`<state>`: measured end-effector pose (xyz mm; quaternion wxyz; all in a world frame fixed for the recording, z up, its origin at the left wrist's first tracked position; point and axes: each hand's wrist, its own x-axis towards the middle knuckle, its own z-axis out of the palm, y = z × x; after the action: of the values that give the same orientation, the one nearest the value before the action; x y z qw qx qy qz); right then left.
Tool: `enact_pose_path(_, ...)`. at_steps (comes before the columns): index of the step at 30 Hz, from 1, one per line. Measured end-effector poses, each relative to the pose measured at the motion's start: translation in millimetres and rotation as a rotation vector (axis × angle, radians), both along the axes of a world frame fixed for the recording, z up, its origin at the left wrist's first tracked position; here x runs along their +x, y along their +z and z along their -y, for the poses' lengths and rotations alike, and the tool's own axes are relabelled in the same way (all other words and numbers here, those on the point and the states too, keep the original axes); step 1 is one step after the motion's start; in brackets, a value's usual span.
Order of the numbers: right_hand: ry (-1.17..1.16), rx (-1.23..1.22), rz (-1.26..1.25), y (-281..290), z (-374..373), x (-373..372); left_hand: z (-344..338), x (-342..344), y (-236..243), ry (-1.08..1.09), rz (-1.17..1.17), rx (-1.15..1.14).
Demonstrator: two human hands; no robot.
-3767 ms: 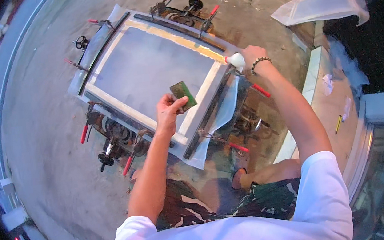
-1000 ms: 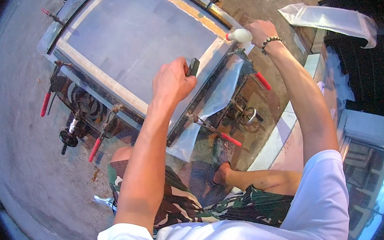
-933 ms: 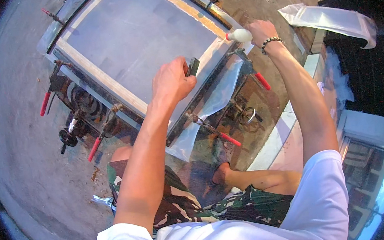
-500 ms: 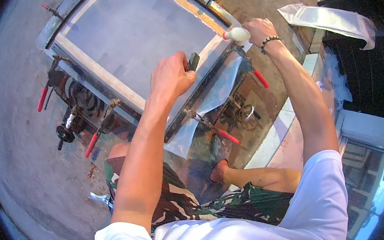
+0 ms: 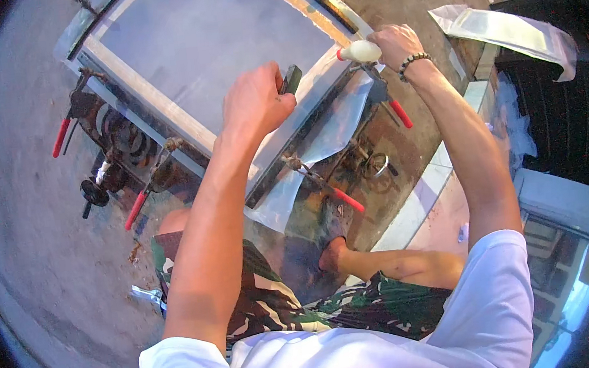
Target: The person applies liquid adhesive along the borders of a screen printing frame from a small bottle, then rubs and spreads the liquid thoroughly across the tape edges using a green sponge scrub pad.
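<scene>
Pale grey panel with wood-toned edge strips, ringed by red-handled clamps above stained concrete floor; my left hand pinches a dark green block over its near end; my right hand grips a white bottle, red tip at panel's right corner; plastic sheet hangs off near edge; black handwheel juts out left

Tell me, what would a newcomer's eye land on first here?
Probably the large, cloudy-grey rectangular panel at upper centre, with red-handled metal clamps around its edges. Next, the red-tipped, bulb-shaped white bottle, plastic-looking, in the right hand, at the panel's right-hand corner. Then the flat, dark green block, its material unclear, held in the left hand, below the middle of the panel.
</scene>
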<state>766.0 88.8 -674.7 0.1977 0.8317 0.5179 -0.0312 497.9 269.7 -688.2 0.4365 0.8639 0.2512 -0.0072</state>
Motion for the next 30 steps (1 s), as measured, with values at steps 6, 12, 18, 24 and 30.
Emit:
enact_pose_path(6,0.114,0.066,0.032,2,-4,-17,-3,-2,-1,0.001,-0.005,0.01)
enact_pose_path(12,0.104,-0.026,-0.017,4,-10,-23,-4,-3,6,0.007,-0.012,-0.002)
enact_pose_path(18,0.167,-0.078,0.016,0,-14,-28,-6,-6,3,0.02,0.01,0.009)
enact_pose_path(24,0.238,-0.078,0.007,-4,-13,-35,-10,-10,7,0.026,0.0,0.018)
enact_pose_path(30,0.215,-0.078,-0.048,-2,-16,-50,-12,-14,6,0.059,0.004,-0.004)
